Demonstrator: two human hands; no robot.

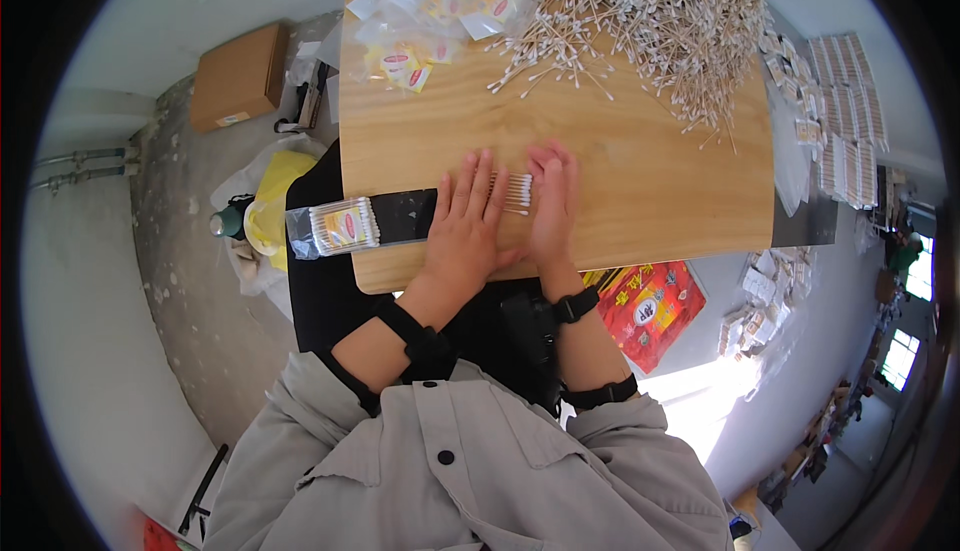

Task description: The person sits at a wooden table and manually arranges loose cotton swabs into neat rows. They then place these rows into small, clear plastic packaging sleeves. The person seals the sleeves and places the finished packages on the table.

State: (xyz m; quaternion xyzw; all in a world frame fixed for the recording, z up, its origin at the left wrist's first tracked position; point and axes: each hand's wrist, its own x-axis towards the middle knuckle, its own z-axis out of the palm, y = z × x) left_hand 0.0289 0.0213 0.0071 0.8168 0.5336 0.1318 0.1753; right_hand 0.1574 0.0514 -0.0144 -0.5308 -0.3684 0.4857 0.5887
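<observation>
A packet [345,226] straddles the table's [650,201] left edge. Near the table's front, the left hand [465,216], flat and ungripping, partly covers the swabs [518,194]; the right hand [553,201] curls beside them, grip unclear. A heap [660,21] lies far right.

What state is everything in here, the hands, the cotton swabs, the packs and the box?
Left hand: flat, partly covering the swab row
Right hand: fingers bent, beside the row's right end
Swab row: lined up side by side
Swab heap: loose, jumbled
Swab pack: filled, lying flat
Labelled bags: piled loosely
Cardboard box: looks closed
</observation>
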